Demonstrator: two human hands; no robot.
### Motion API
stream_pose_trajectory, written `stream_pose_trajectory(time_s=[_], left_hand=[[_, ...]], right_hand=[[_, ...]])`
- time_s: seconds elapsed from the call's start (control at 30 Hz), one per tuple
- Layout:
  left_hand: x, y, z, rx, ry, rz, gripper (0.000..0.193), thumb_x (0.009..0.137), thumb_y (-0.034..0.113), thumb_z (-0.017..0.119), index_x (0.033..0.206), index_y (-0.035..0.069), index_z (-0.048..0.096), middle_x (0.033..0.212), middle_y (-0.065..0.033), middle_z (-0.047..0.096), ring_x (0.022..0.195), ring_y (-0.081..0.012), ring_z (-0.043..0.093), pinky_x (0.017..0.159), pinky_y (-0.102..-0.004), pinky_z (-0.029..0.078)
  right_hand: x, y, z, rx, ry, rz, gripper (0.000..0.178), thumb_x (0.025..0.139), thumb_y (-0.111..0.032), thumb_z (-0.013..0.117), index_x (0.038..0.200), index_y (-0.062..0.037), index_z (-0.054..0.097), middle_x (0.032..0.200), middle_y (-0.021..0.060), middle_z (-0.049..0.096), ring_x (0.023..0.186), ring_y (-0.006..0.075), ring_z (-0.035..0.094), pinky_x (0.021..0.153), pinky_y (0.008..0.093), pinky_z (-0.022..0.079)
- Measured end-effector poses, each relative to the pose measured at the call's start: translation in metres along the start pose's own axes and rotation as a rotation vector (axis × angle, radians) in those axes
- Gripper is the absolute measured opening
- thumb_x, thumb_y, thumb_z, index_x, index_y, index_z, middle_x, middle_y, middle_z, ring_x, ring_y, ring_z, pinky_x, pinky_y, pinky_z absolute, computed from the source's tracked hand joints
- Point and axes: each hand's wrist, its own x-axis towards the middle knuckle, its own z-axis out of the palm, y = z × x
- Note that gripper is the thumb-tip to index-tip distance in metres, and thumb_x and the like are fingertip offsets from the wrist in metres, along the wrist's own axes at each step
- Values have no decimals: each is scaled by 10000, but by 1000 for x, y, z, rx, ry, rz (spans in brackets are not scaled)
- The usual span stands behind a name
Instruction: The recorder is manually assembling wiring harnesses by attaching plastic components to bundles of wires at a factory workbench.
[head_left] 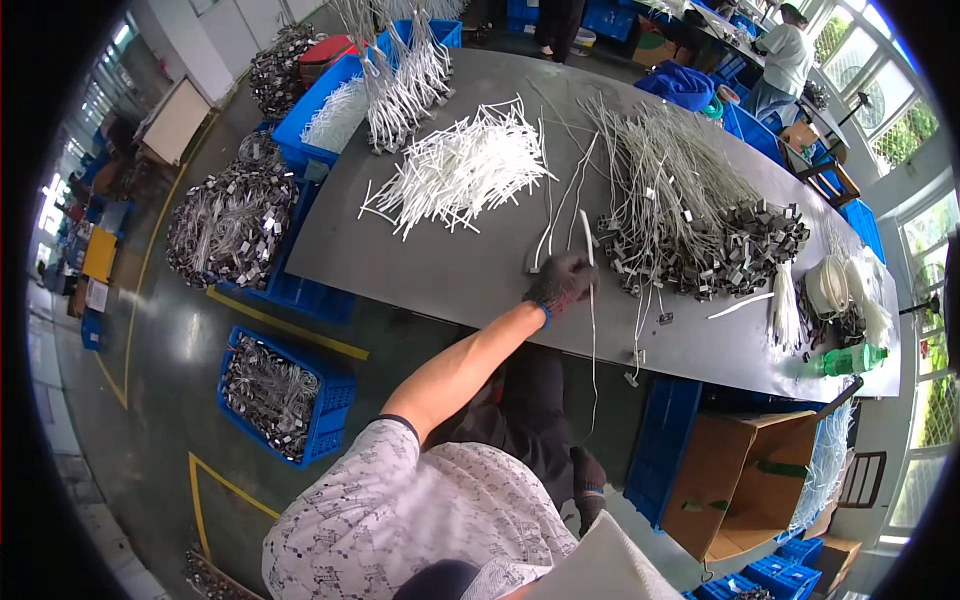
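Observation:
My left hand (565, 280), in a dark knitted glove, is closed over the table's near edge around a white sleeve tube (587, 232) and a thin grey cable. The cable (594, 372) runs down from it past the edge. My right hand (588, 474), gloved too, is below the table, its fingertips closed at the cable's lower end; the grip itself is small and partly hidden. Beside my left hand lie other loose cables (549, 215). To its right spreads a big bundle of grey cables (660, 170) with metal connectors (745, 245). White tubes (465, 170) form a heap farther left.
The grey table (345, 240) curves around me. Blue crates of cables (335, 415) stand on the floor at left. A cardboard box (740, 480) is below the table at right. A green bottle (853, 360) lies at the right end. Another person (785, 65) works far right.

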Motion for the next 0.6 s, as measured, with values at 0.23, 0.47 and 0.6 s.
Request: stream_pose_trajectory(time_s=[0.23, 0.47, 0.6], left_hand=[[-6, -10, 16, 39, -239, -165, 304, 937, 285, 720, 947, -19, 719, 845, -69, 724, 729, -139, 688, 655, -280, 554], [-72, -28, 22, -50, -468, -244, 437, 881, 365, 801, 1053, -30, 727, 971, -92, 746, 884, -152, 699, 818, -295, 554], [-95, -21, 13, 82, -447, -101, 359, 940, 316, 734, 1102, -4, 734, 1026, -74, 753, 931, -130, 687, 833, -298, 550]], right_hand=[[50, -53, -64, 277, 62, -202, 132, 922, -147, 606, 989, -81, 699, 849, 152, 707, 787, 368, 693, 674, 430, 533], [136, -166, -152, 833, 597, -316, 293, 926, -126, 681, 1184, 5, 640, 938, 138, 700, 817, 209, 664, 680, 341, 521], [157, -155, -124, 473, 640, -420, 409, 934, -74, 635, 1319, 17, 534, 1089, 172, 689, 875, 275, 692, 763, 392, 562]])
